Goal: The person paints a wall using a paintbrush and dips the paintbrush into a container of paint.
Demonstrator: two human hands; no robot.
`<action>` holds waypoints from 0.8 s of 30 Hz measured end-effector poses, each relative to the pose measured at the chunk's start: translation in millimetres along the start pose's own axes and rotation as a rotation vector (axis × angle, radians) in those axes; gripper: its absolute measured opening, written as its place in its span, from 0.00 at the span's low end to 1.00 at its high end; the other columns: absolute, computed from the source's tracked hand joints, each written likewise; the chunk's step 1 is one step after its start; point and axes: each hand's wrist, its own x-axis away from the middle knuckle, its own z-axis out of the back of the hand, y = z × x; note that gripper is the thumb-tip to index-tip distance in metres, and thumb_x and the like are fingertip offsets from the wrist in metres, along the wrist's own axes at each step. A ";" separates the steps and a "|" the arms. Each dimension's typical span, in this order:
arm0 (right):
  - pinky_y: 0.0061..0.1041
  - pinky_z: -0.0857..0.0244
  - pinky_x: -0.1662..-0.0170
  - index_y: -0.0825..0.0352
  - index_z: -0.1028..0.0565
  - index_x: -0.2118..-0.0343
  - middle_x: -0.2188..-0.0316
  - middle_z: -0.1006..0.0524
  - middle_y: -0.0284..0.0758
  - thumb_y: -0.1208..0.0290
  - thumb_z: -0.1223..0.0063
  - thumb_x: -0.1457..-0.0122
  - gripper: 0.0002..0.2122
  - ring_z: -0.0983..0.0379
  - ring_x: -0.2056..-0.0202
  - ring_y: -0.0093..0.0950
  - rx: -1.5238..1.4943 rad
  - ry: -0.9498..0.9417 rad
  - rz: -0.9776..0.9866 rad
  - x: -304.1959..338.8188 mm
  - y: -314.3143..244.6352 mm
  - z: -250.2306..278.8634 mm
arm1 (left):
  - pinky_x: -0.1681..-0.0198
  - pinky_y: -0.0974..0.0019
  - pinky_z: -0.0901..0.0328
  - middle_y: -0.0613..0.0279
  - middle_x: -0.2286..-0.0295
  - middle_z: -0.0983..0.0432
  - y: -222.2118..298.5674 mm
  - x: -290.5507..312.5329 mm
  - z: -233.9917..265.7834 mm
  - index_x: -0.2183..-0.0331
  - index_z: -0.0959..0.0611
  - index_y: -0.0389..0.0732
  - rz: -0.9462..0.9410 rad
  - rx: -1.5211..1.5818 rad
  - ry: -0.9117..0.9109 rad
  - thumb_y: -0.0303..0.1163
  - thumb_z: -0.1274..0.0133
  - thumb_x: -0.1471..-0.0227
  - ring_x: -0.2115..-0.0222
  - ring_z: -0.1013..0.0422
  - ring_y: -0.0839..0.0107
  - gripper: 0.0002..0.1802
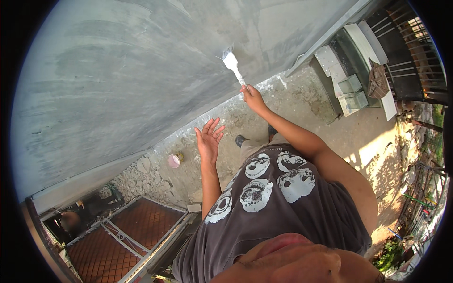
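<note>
1. Paintbrush: its white-loaded bristles press flat on the grey wall, far and centre, leaving a small pale patch; the handle runs back down to the right hand, whose fingers are closed around its end.
2. The left hand is spread wide open, palm toward the wall, holding nothing and touching nothing.
3. Step in hand, as I judge it: laying a stroke of white on the wall. The next move likely calls for dragging the bristles evenly across bare grey while keeping the wrist steady.
4. Edges: the wall's foot meets the concrete floor just near the brush; a doorframe edge lies to the right.
5. A small pink-lidded can sits on the floor, left, near the wall.
6. Open room: broad unpainted wall spreads left and far; stacked blocks crowd the right.
</note>
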 end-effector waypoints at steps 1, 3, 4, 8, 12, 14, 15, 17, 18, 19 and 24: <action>0.29 0.37 0.71 0.68 0.23 0.61 0.82 0.28 0.34 0.48 0.57 0.30 0.23 0.32 0.79 0.25 0.004 0.026 -0.052 14.6 -13.8 -5.0 | 0.47 0.61 0.35 0.52 0.42 0.30 1.2 -2.0 -0.9 0.41 0.30 0.37 0.009 -0.009 -0.017 0.68 0.72 0.35 0.50 0.26 0.61 0.45; 0.29 0.37 0.71 0.69 0.24 0.61 0.82 0.29 0.35 0.48 0.56 0.30 0.23 0.32 0.78 0.23 0.057 -0.090 0.121 24.8 -28.8 -10.1 | 0.47 0.61 0.35 0.51 0.40 0.32 2.6 -6.9 -4.7 0.40 0.30 0.38 -0.009 -0.007 -0.039 0.69 0.69 0.36 0.49 0.27 0.60 0.45; 0.30 0.37 0.69 0.69 0.25 0.61 0.78 0.25 0.38 0.47 0.56 0.30 0.24 0.29 0.75 0.27 0.129 -0.107 0.093 23.8 -27.6 -4.5 | 0.47 0.61 0.35 0.51 0.40 0.32 3.9 -9.9 -6.8 0.40 0.30 0.38 -0.007 -0.009 -0.046 0.69 0.69 0.36 0.49 0.27 0.60 0.45; 0.27 0.40 0.72 0.68 0.24 0.60 0.79 0.28 0.33 0.50 0.56 0.29 0.22 0.32 0.77 0.24 0.228 0.243 0.049 -22.3 18.3 28.7 | 0.48 0.61 0.35 0.51 0.39 0.33 7.5 -16.3 -12.6 0.40 0.30 0.38 -0.007 -0.023 -0.084 0.70 0.69 0.36 0.49 0.28 0.59 0.45; 0.22 0.46 0.77 0.67 0.25 0.59 0.83 0.34 0.26 0.51 0.59 0.28 0.21 0.38 0.83 0.19 -0.022 0.352 -0.513 -48.9 48.9 66.6 | 0.48 0.61 0.35 0.50 0.39 0.33 10.4 -20.4 -15.5 0.40 0.30 0.38 -0.028 -0.038 -0.115 0.70 0.69 0.36 0.49 0.27 0.59 0.45; 0.20 0.49 0.77 0.66 0.26 0.60 0.84 0.38 0.24 0.53 0.58 0.28 0.18 0.43 0.83 0.17 -0.301 0.319 -0.749 -42.7 31.2 69.4 | 0.48 0.61 0.34 0.50 0.39 0.33 11.4 -22.2 -15.4 0.40 0.30 0.38 -0.016 -0.023 -0.096 0.70 0.69 0.36 0.49 0.27 0.59 0.46; 0.20 0.49 0.77 0.66 0.26 0.60 0.84 0.38 0.24 0.53 0.58 0.28 0.18 0.43 0.83 0.17 -0.333 0.280 -0.715 -34.1 15.3 65.7 | 0.48 0.61 0.34 0.50 0.39 0.33 11.2 -23.3 -15.4 0.40 0.30 0.37 -0.007 -0.012 -0.083 0.70 0.69 0.36 0.49 0.27 0.59 0.46; 0.19 0.51 0.77 0.66 0.26 0.60 0.84 0.42 0.21 0.55 0.56 0.28 0.17 0.47 0.82 0.15 0.003 0.150 -0.098 -15.9 -27.1 47.5 | 0.48 0.61 0.34 0.50 0.39 0.33 10.9 -26.8 -16.5 0.40 0.30 0.37 -0.017 -0.004 -0.099 0.70 0.69 0.36 0.49 0.27 0.59 0.46; 0.19 0.51 0.77 0.66 0.26 0.60 0.84 0.42 0.21 0.55 0.56 0.28 0.17 0.47 0.82 0.15 -0.004 0.145 -0.108 -4.4 -47.9 42.4 | 0.48 0.61 0.34 0.50 0.39 0.33 11.0 -26.3 -16.4 0.40 0.31 0.37 -0.011 -0.015 -0.085 0.70 0.69 0.36 0.49 0.27 0.59 0.46; 0.21 0.46 0.76 0.66 0.24 0.59 0.83 0.37 0.23 0.54 0.55 0.29 0.17 0.42 0.82 0.16 -0.037 0.071 -0.032 8.7 -64.2 37.7 | 0.48 0.61 0.34 0.50 0.39 0.33 11.5 -27.9 -17.1 0.40 0.31 0.37 -0.011 -0.008 -0.086 0.70 0.69 0.36 0.49 0.27 0.59 0.46; 0.22 0.43 0.74 0.65 0.22 0.55 0.82 0.35 0.23 0.54 0.54 0.29 0.18 0.41 0.80 0.16 -0.074 -0.019 0.204 26.2 -72.4 37.0 | 0.48 0.61 0.34 0.49 0.40 0.33 17.0 -35.9 -26.5 0.40 0.32 0.37 -0.022 -0.020 -0.122 0.70 0.68 0.36 0.49 0.27 0.58 0.46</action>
